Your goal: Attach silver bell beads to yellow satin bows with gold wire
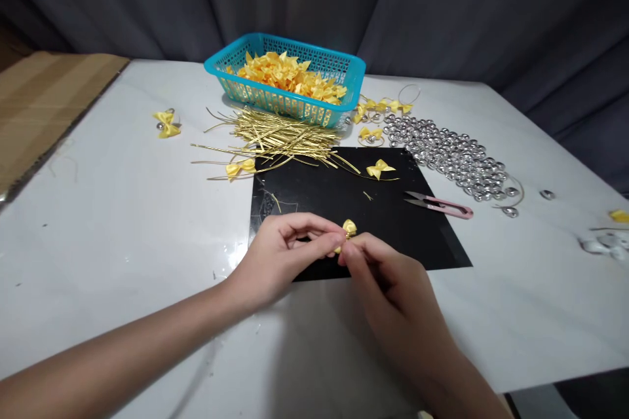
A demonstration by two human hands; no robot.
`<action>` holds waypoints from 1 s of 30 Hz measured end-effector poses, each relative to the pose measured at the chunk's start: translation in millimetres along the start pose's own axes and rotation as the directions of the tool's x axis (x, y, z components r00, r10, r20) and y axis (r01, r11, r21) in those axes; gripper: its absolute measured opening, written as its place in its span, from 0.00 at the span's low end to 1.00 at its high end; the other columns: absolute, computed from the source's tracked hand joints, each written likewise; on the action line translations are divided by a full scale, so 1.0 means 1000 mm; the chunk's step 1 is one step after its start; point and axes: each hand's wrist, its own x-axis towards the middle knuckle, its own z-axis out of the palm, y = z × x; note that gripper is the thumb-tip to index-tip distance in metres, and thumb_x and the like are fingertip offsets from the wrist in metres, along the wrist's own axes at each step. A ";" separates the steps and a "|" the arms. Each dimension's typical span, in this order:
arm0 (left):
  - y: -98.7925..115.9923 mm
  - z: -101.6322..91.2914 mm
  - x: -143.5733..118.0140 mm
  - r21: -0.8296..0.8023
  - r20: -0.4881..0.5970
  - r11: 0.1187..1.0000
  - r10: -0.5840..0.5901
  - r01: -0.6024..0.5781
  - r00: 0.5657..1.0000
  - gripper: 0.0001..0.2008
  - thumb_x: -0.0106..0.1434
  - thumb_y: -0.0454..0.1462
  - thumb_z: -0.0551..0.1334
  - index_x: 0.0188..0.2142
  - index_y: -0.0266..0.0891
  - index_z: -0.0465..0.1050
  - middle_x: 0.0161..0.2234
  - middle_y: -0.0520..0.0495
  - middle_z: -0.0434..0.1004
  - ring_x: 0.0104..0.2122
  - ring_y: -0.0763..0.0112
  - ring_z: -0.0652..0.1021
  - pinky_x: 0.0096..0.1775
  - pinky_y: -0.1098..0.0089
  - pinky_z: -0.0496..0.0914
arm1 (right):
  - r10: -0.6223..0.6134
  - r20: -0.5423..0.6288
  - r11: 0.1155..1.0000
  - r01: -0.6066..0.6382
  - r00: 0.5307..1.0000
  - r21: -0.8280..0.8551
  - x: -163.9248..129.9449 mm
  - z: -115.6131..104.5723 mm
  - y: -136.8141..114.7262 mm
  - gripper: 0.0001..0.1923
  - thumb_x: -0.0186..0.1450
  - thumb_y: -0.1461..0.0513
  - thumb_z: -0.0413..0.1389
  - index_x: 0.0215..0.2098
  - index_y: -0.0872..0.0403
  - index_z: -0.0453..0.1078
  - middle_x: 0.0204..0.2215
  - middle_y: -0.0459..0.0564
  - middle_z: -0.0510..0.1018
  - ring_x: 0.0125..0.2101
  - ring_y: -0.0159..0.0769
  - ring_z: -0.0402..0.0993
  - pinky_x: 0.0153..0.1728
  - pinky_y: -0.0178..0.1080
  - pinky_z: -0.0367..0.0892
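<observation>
Over the black mat (314, 190), my left hand (289, 249) pinches a small yellow ribbon bow (349, 228) between thumb and fingers. My right hand (393, 281) closes on the same bow from the other side, its fingertips touching those of the left. One loop of the bow stands up above the fingertips; its middle is mostly hidden. Beyond the hands, another yellow bow with a gold tie lies on the mat, and a pair of pink-handled thread snips (439, 204) rests at its right edge.
A blue basket (285, 95) full of yellow bows stands at the back. Before it lies a pile of gold ties (285, 134). Many silver beads (452, 154) spread to the right. A bow with a silver bead (167, 124) lies at left, near cardboard (54, 98).
</observation>
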 end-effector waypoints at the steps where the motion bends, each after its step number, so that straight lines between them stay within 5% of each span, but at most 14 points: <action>1: 0.000 0.000 0.000 0.000 -0.013 1.000 0.001 -0.001 1.000 0.02 0.56 0.35 0.66 0.29 0.40 0.79 0.25 0.56 0.79 0.27 0.83 0.76 0.29 0.84 0.67 | 0.007 -0.004 1.000 -0.007 1.000 -0.002 -0.001 0.000 0.000 0.14 0.67 0.60 0.45 0.28 0.57 0.67 0.19 0.43 0.68 0.19 0.24 0.60 0.19 0.27 0.55; 7: 0.003 0.001 0.001 -0.017 -0.071 1.000 -0.022 0.021 0.997 0.03 0.52 0.34 0.69 0.28 0.38 0.77 0.26 0.55 0.78 0.26 0.82 0.75 0.30 0.83 0.68 | 0.019 -0.288 0.998 -0.036 0.957 -0.053 -0.007 0.005 0.001 0.09 0.62 0.60 0.55 0.30 0.56 0.75 0.13 0.39 0.52 0.15 0.22 0.49 0.15 0.28 0.47; 11: 0.003 0.001 0.000 -0.014 -0.053 1.000 -0.020 0.020 0.998 0.03 0.52 0.33 0.69 0.27 0.37 0.76 0.25 0.54 0.78 0.26 0.81 0.75 0.30 0.82 0.68 | -0.035 -0.398 0.993 -0.013 0.917 -0.118 -0.009 0.006 0.000 0.07 0.60 0.62 0.57 0.33 0.54 0.77 0.14 0.39 0.51 0.15 0.22 0.47 0.15 0.28 0.47; 20: 0.001 0.001 0.000 -0.123 -0.073 0.991 -0.069 0.060 0.995 0.17 0.48 0.34 0.71 0.38 0.39 0.72 0.25 0.56 0.79 0.25 0.79 0.77 0.31 0.79 0.69 | -0.216 -0.372 0.934 0.080 0.903 -0.348 -0.010 0.008 -0.004 0.07 0.62 0.64 0.53 0.27 0.56 0.71 0.13 0.38 0.54 0.13 0.21 0.49 0.15 0.27 0.48; 25: 0.001 -0.002 0.002 -0.161 -0.031 0.982 -0.103 0.097 0.994 0.11 0.47 0.34 0.72 0.29 0.37 0.73 0.25 0.54 0.81 0.27 0.77 0.78 0.33 0.79 0.70 | -0.259 -0.397 0.925 0.108 0.881 -0.365 -0.008 0.010 -0.006 0.07 0.63 0.65 0.53 0.28 0.56 0.70 0.12 0.38 0.57 0.13 0.21 0.52 0.15 0.27 0.49; 30: 0.000 -0.004 0.002 -0.116 0.018 0.991 -0.063 0.065 0.998 0.06 0.51 0.36 0.70 0.30 0.39 0.78 0.29 0.52 0.82 0.31 0.75 0.79 0.37 0.77 0.71 | -0.241 -0.364 0.922 0.095 0.900 -0.375 -0.009 0.008 -0.005 0.07 0.64 0.64 0.52 0.30 0.55 0.72 0.12 0.40 0.60 0.13 0.23 0.53 0.16 0.29 0.51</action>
